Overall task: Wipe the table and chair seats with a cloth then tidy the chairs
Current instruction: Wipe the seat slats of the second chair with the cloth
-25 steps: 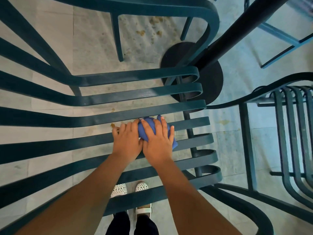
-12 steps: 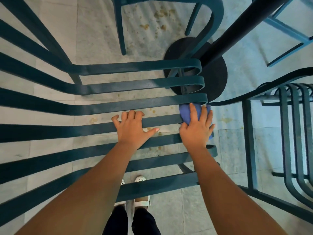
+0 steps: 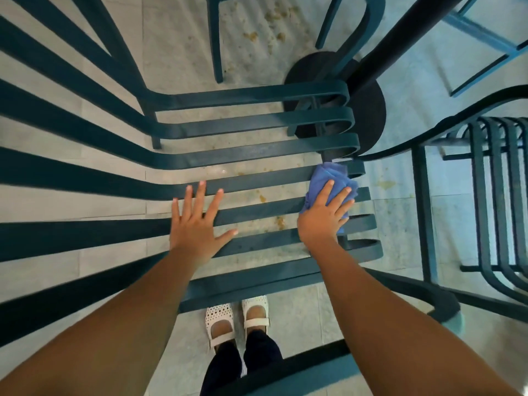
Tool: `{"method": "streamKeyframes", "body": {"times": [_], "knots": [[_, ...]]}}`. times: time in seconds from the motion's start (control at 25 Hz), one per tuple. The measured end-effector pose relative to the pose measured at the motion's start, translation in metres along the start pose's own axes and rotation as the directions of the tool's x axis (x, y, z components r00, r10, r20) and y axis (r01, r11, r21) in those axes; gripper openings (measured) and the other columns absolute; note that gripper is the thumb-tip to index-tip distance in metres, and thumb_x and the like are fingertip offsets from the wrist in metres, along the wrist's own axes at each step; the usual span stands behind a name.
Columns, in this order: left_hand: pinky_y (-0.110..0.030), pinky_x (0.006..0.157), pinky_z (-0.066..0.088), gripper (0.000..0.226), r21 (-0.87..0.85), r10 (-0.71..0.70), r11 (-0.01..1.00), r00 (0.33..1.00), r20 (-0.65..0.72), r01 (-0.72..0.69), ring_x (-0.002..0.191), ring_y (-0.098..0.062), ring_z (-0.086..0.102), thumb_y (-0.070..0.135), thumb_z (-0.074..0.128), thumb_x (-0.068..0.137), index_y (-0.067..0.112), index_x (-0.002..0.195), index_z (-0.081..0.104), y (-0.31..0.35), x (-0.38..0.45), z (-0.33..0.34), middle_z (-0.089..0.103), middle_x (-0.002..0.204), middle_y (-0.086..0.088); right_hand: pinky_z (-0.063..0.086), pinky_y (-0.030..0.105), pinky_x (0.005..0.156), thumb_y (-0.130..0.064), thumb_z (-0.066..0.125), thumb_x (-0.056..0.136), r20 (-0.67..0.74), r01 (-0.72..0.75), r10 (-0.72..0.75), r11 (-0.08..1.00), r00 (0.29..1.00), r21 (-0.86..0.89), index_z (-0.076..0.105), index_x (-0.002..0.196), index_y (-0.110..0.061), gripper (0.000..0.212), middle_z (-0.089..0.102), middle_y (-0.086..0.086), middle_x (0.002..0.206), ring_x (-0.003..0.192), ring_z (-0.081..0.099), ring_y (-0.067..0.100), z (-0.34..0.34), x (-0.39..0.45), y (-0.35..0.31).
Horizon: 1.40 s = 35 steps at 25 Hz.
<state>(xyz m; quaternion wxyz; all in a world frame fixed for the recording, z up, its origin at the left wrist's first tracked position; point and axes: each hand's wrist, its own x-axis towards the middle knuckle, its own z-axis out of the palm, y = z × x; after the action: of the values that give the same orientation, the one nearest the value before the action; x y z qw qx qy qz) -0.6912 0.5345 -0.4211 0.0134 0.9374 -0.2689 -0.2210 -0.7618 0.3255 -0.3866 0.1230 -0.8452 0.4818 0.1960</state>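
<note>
A dark teal slatted chair seat (image 3: 251,121) fills the middle of the head view, seen from above. My right hand (image 3: 324,217) presses a crumpled blue cloth (image 3: 331,178) flat against the slats near the seat's right edge, fingers straight over it. My left hand (image 3: 197,221) rests flat on the slats in the seat's middle, fingers spread, holding nothing. The table top is out of view; only its black post (image 3: 400,50) and round black base (image 3: 374,110) show.
A second teal slatted chair (image 3: 497,195) stands close on the right. Another chair's legs (image 3: 214,38) stand at the top. Crumbs and stains lie on the grey tiled floor (image 3: 271,30). My feet in white shoes (image 3: 237,318) stand beneath the seat's near edge.
My right hand slid the cloth from the seat's middle out to its right edge. My left hand let go of the cloth, stayed in the middle and spread flat.
</note>
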Motion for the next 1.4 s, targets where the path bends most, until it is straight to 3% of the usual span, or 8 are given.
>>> {"method": "streamKeyframes", "body": {"times": [0.2,0.32,0.48,0.6,0.8,0.96,1.12,1.4], "knots": [[-0.040,0.116,-0.003,0.091,0.113,-0.240,0.965,0.971,0.000,0.238,0.145,-0.032,-0.004,0.063,0.034,0.090,0.007,0.148,-0.009,-0.005,-0.024,-0.013,-0.004,0.157,-0.015,0.000,0.056,0.112,-0.032,0.040,0.099,0.272,0.245,-0.195,0.956,0.942,-0.163,-0.021,0.146,-0.019,0.078,-0.029,0.019,0.151,0.138,-0.023,0.042,0.019,-0.065,-0.056],[-0.037,0.116,0.008,0.081,0.092,-0.213,0.973,0.977,-0.019,0.214,0.141,-0.030,0.014,0.043,0.044,0.095,0.003,0.148,-0.004,-0.009,-0.029,-0.020,0.016,0.152,-0.017,-0.012,0.059,0.108,-0.025,0.047,0.095,0.522,0.442,-0.364,0.897,0.771,-0.028,-0.017,0.148,-0.024,0.083,-0.034,0.010,0.150,0.135,-0.033,0.038,0.026,-0.100,-0.100],[-0.039,0.116,0.009,0.096,0.297,-0.107,0.951,0.993,0.059,0.085,0.140,-0.031,0.015,0.047,0.053,0.088,0.000,0.145,-0.008,-0.014,-0.034,-0.019,0.013,0.152,-0.016,-0.017,0.058,0.106,-0.029,0.073,0.076,0.515,0.738,-0.576,0.649,0.634,-0.183,-0.022,0.146,-0.019,0.118,-0.030,0.003,0.153,0.137,-0.031,0.034,0.046,-0.102,-0.115],[-0.041,0.116,0.008,0.094,0.357,-0.124,0.930,0.989,0.078,0.089,0.142,-0.034,0.011,0.045,0.050,0.090,-0.001,0.144,-0.011,-0.011,-0.035,-0.016,0.012,0.152,-0.017,-0.013,0.055,0.110,-0.044,0.074,0.073,0.467,0.791,-0.648,0.563,0.602,-0.238,-0.016,0.148,-0.019,0.120,-0.016,0.005,0.157,0.141,-0.022,0.032,0.058,-0.093,-0.110],[-0.043,0.113,0.010,0.082,0.090,-0.258,0.964,0.963,0.079,0.251,0.133,-0.028,0.031,0.043,0.046,0.092,0.006,0.147,-0.003,0.005,-0.016,-0.012,0.036,0.142,-0.012,-0.010,0.052,0.112,-0.032,0.075,0.072,0.337,0.681,-0.606,0.708,0.721,-0.185,-0.001,0.149,-0.021,0.109,0.005,0.006,0.155,0.144,-0.010,0.028,0.048,-0.075,-0.092],[-0.045,0.114,0.010,0.075,-0.055,-0.164,0.984,0.983,0.077,0.169,0.130,-0.026,0.031,0.039,0.044,0.094,0.014,0.149,0.000,0.032,-0.001,0.003,0.035,0.141,-0.009,-0.012,0.049,0.112,-0.027,0.058,0.086,0.243,0.627,-0.588,0.767,0.772,-0.134,0.006,0.149,-0.025,0.081,0.013,0.003,0.153,0.144,-0.008,0.024,0.040,-0.053,-0.066],[-0.046,0.107,0.017,0.068,-0.097,-0.004,0.995,1.000,0.003,0.005,0.124,-0.027,0.035,0.053,0.038,0.093,0.021,0.149,0.017,0.050,0.011,0.006,0.042,0.135,-0.008,-0.010,0.052,0.112,-0.028,0.054,0.088,0.198,0.591,-0.560,0.788,0.804,-0.172,0.009,0.147,-0.028,0.074,0.013,0.001,0.153,0.144,-0.009,0.024,0.026,-0.026,-0.031],[-0.058,0.107,0.016,0.070,-0.109,-0.078,0.992,0.993,-0.094,0.067,0.126,-0.037,0.039,0.066,0.026,0.082,0.024,0.133,0.049,0.051,0.011,0.010,0.051,0.131,-0.013,-0.005,0.059,0.112,-0.024,0.048,0.091,0.088,0.365,-0.355,0.916,0.931,-0.166,0.011,0.148,-0.030,0.068,-0.004,0.003,0.158,0.143,-0.018,0.029,-0.007,0.017,0.026]]}}
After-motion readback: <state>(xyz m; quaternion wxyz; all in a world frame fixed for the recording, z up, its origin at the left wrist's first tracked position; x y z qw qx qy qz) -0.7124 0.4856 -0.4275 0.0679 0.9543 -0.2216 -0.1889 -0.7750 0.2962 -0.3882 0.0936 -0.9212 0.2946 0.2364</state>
